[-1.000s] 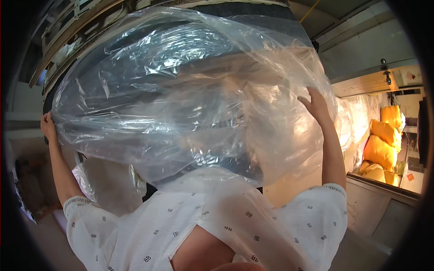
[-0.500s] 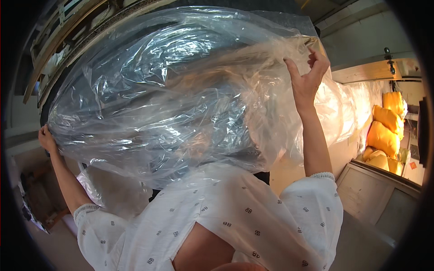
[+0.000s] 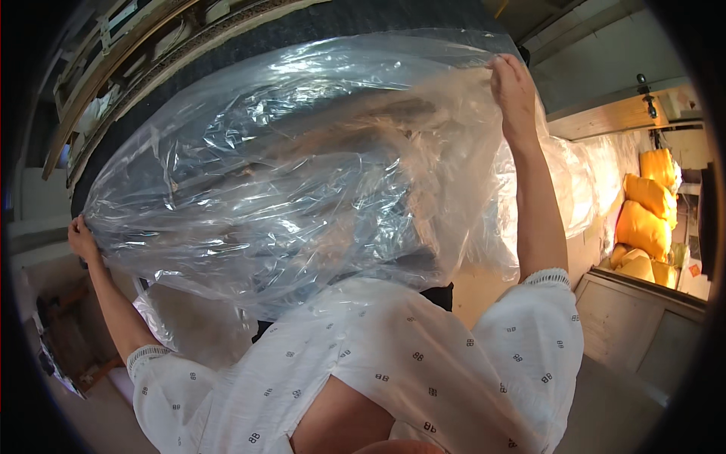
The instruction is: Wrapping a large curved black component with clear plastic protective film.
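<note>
A large clear plastic sheet (image 3: 302, 181) billows in front of me and fills most of the view. My left hand (image 3: 80, 236) grips its left edge, low at the far left. My right hand (image 3: 513, 85) is raised high and pinches the sheet's upper right edge. Both arms are stretched out from my white patterned shirt (image 3: 393, 363). Behind the plastic lies a big dark fabric-covered slab (image 3: 355, 23); the sheet hides most of it.
A wooden frame (image 3: 113, 68) runs along the upper left beside the dark slab. Yellow stuffed sacks (image 3: 643, 219) are stacked at the far right, above a pale wooden cabinet (image 3: 643, 325). More clear plastic (image 3: 582, 181) hangs at the right.
My right hand has risen and moved left along the sheet's top edge. My left hand has dropped lower at the left. The plastic is stretched out wider.
</note>
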The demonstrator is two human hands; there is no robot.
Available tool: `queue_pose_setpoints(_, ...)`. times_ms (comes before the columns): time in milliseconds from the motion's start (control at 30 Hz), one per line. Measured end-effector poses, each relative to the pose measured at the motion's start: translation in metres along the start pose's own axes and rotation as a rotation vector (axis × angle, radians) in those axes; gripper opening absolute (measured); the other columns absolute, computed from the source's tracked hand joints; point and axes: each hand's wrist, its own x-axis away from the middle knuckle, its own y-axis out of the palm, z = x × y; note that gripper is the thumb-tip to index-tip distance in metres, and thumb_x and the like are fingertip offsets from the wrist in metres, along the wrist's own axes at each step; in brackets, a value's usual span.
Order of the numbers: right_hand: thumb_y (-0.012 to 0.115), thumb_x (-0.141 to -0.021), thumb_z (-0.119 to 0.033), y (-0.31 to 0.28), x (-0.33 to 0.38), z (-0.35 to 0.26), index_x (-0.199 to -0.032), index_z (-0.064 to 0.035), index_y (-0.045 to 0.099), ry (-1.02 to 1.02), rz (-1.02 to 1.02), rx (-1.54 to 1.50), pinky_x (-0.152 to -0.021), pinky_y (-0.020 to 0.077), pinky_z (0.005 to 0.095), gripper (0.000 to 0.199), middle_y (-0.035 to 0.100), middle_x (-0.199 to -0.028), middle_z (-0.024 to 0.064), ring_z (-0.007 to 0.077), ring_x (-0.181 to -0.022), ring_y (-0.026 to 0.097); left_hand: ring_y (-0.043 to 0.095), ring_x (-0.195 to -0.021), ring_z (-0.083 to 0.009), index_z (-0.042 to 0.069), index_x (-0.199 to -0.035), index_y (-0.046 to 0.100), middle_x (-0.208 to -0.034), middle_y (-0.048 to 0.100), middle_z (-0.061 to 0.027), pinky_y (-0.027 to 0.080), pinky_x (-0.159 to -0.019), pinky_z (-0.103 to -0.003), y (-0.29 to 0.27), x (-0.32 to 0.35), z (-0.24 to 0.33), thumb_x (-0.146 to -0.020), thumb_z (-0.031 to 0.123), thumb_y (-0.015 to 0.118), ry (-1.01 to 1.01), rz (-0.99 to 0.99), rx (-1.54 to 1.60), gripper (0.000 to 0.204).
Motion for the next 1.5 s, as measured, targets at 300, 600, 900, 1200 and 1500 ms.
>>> queue_pose_setpoints(300,0.058,-0.083,-0.033,0.011,-0.069,0.018,-0.084,-0.0095,0.060,-0.415,0.134,1.132,-0.053,0.0414,0.0306,0.024,0.057,-0.061,0.0053,0.0181,-0.056,0.056,0.058,-0.089,-0.0173,0.000,-0.100,0.063,-0.098,0.064,-0.0086,0.043,-0.083,-0.028,-0.042,0.016,-0.020,-0.085,0.027,0.061,-0.111,0.075,0.344,0.031)
queue_pose_setpoints(600,0.060,-0.079,-0.030,0.005,-0.090,0.021,-0.082,-0.0127,0.061,-0.461,-0.044,0.950,-0.058,0.0439,0.0348,0.018,0.057,-0.065,0.0038,0.0206,-0.062,0.057,0.054,-0.090,-0.0092,0.006,-0.106,0.063,-0.100,0.061,-0.0007,0.043,-0.078,-0.021,-0.136,0.072,-0.071,-0.085,0.030,0.064,-0.392,-0.074,0.519,0.032)
queue_pose_setpoints(900,0.052,-0.090,-0.022,0.022,-0.142,-0.032,-0.096,-0.0053,0.056,-0.499,0.041,0.256,-0.076,0.0432,0.0249,0.018,0.059,-0.089,0.0020,0.0118,-0.081,0.056,0.052,-0.096,-0.0124,0.007,-0.118,0.051,-0.109,0.055,-0.0023,0.043,-0.078,-0.024,-0.114,0.055,0.000,-0.088,0.023,0.059,-0.599,0.119,1.082,0.035)
queue_pose_setpoints(1200,0.056,-0.087,-0.023,0.036,-0.218,0.068,-0.094,-0.0008,0.058,-0.395,0.154,0.279,-0.073,0.0423,0.0246,0.023,0.059,-0.083,0.0021,0.0105,-0.078,0.053,0.053,-0.081,-0.0096,0.005,-0.098,0.066,-0.090,0.062,-0.0007,0.041,-0.075,-0.023,0.022,-0.025,-0.006,-0.083,0.031,0.064,-0.296,0.071,0.432,0.030)
queue_pose_setpoints(1500,0.059,-0.085,-0.026,0.038,-0.238,0.051,-0.093,0.0000,0.061,-0.440,0.173,0.548,-0.075,0.0412,0.0241,0.027,0.060,-0.085,0.0035,0.0106,-0.079,0.052,0.054,-0.088,-0.0111,0.007,-0.102,0.066,-0.095,0.063,0.0001,0.039,-0.080,-0.022,0.083,-0.089,0.024,-0.081,0.039,0.064,-0.432,-0.007,0.674,0.038)
